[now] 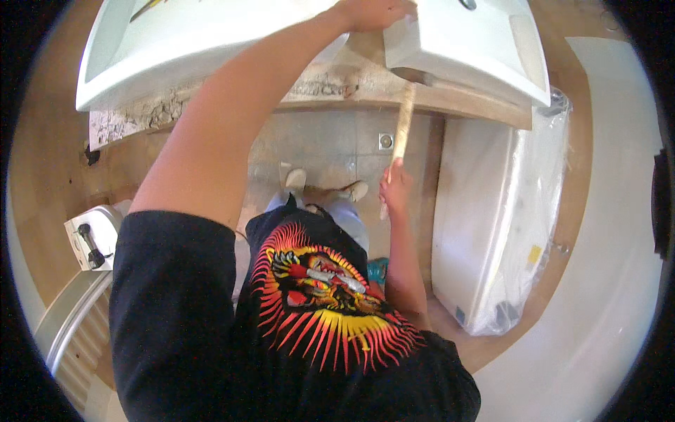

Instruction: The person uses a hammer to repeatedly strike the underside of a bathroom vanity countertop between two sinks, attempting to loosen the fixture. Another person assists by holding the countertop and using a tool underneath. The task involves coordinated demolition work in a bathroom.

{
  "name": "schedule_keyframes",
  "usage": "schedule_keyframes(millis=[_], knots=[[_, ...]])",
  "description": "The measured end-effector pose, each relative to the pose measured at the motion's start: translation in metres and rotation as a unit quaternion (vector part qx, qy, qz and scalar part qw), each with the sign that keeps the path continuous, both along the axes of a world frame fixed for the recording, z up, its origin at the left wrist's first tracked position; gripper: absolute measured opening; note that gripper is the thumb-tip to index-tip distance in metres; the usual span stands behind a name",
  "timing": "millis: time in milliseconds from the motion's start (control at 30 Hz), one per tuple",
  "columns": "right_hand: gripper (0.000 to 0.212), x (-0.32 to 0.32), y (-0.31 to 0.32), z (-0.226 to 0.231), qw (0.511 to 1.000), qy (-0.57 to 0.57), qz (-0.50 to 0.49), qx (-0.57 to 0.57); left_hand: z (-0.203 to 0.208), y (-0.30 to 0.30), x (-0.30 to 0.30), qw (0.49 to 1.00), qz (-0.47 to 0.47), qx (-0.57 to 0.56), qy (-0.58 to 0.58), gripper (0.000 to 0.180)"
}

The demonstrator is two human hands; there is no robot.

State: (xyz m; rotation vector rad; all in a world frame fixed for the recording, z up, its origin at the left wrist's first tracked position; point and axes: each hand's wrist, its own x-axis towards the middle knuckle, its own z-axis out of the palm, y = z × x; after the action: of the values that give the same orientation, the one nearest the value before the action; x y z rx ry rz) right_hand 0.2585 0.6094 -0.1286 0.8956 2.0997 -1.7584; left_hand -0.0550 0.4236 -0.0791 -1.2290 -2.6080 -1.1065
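My right hand (398,188) is closed around the pale wooden handle (403,125) of a hammer. The handle points away from me. At its far end, a dark head (413,74) shows in part under the front edge of a white basin (464,53). My left arm reaches across to the far side. Its hand (373,14) is at the near left corner of that basin, fingers curled and partly cut off by the picture's upper edge; what they grip, if anything, is hidden. Another white basin (183,67) lies to the left.
Both basins rest on a ledge (478,105) with a rough, peeling front (140,116). A long white fixture in clear plastic (478,225) stands on the floor at right. Ahead of my shoes is a floor drain (385,141). A white item with dark parts (95,239) sits lower left.
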Motion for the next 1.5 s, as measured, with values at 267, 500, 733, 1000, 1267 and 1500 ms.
schedule_keyframes(millis=[267, 500, 733, 1000, 1267, 1500], knots=[[0.055, 0.014, 0.008, -0.066, 0.994, -0.094, 0.035, 0.045, 0.021, 0.010, 0.004, 0.999, 0.001, -0.041, 0.003, 0.045], [0.059, 0.009, 0.013, -0.012, 0.993, 0.105, 0.037, 0.050, 0.011, -0.002, 0.003, 0.999, 0.007, -0.024, 0.029, 0.046], [0.058, 0.014, 0.020, -0.076, 0.979, 0.060, 0.098, 0.168, 0.011, 0.008, -0.006, 0.995, 0.018, -0.091, 0.033, 0.046], [0.057, 0.015, 0.011, -0.020, 0.989, 0.127, 0.060, 0.036, 0.016, -0.003, 0.004, 0.998, 0.033, -0.048, 0.004, 0.046], [0.058, 0.003, 0.020, -0.016, 0.990, 0.043, 0.073, 0.114, 0.014, 0.002, 0.008, 0.998, 0.039, -0.057, 0.002, 0.047], [0.055, 0.023, 0.028, -0.085, 0.989, 0.037, 0.041, 0.137, 0.022, 0.008, 0.005, 0.999, 0.012, -0.046, 0.014, 0.047]])
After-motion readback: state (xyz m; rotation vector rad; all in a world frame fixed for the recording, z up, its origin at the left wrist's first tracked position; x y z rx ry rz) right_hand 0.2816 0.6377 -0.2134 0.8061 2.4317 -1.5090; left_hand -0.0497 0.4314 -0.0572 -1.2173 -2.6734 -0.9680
